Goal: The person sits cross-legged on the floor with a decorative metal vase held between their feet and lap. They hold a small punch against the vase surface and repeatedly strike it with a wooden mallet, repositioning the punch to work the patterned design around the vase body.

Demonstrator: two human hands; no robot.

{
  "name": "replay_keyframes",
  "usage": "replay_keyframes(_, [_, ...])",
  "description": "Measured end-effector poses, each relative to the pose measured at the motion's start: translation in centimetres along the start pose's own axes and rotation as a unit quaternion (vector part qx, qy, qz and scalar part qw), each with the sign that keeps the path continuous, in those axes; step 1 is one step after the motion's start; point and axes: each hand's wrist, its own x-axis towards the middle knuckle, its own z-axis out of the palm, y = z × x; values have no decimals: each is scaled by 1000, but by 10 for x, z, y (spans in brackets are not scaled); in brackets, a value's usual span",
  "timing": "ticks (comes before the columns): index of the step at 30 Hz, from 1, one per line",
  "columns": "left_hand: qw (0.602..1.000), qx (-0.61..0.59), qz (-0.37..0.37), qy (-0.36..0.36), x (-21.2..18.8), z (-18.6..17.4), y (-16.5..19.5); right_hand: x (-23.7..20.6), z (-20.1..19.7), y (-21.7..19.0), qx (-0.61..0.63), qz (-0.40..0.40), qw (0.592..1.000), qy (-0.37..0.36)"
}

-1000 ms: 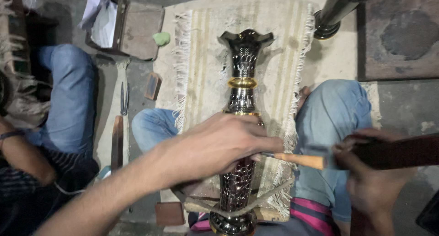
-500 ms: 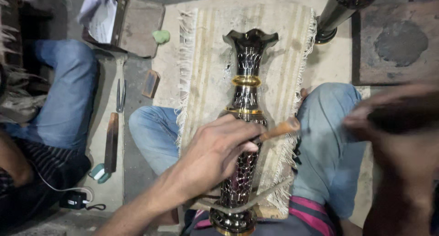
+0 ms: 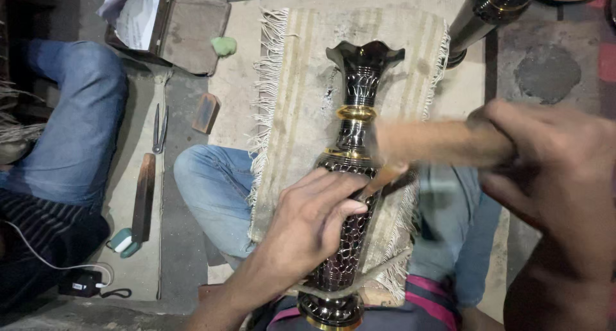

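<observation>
The left hand (image 3: 308, 222) rests on the body of a tall dark metal vase (image 3: 351, 177), its grip pinched around a slim tool with a wooden handle (image 3: 385, 177) whose point meets the patterned surface just beyond the fingertips. The vase lies lengthwise on a fringed beige cloth (image 3: 301, 106) spread across the person's lap, its flared mouth pointing away from that grip and its gold-ringed foot near the forearm. Gold bands circle the neck a little past the tool.

The right hand (image 3: 552, 170) is raised close to the camera, its grip clenched on a thick wooden handle (image 3: 436, 141) that is blurred by motion; what is at the handle's end cannot be made out. It hovers just above the tool in the left grip.

Well away from the left grip, on the floor, lie scissors (image 3: 160, 129), a long dark strip (image 3: 144, 196), a small brown block (image 3: 206, 113) and an open box (image 3: 186, 26). Another person's blue-jeaned leg (image 3: 77, 125) sits beyond those.
</observation>
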Motion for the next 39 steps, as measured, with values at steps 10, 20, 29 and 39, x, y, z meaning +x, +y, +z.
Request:
replay_keyframes(10, [973, -82, -106, 187, -14, 34, -1, -43, 112, 33, 533, 121, 831, 100])
replay_keyframes(20, [937, -97, -162, 294, -20, 61, 5, 2, 36, -1, 111, -4, 993, 36])
replay_keyframes(29, [935, -69, -128, 322, -20, 68, 1, 92, -33, -101, -107, -241, 961, -77])
replay_keyframes(39, [962, 0, -110, 249, -14, 54, 6, 100, -39, -62, -347, -79, 887, -294])
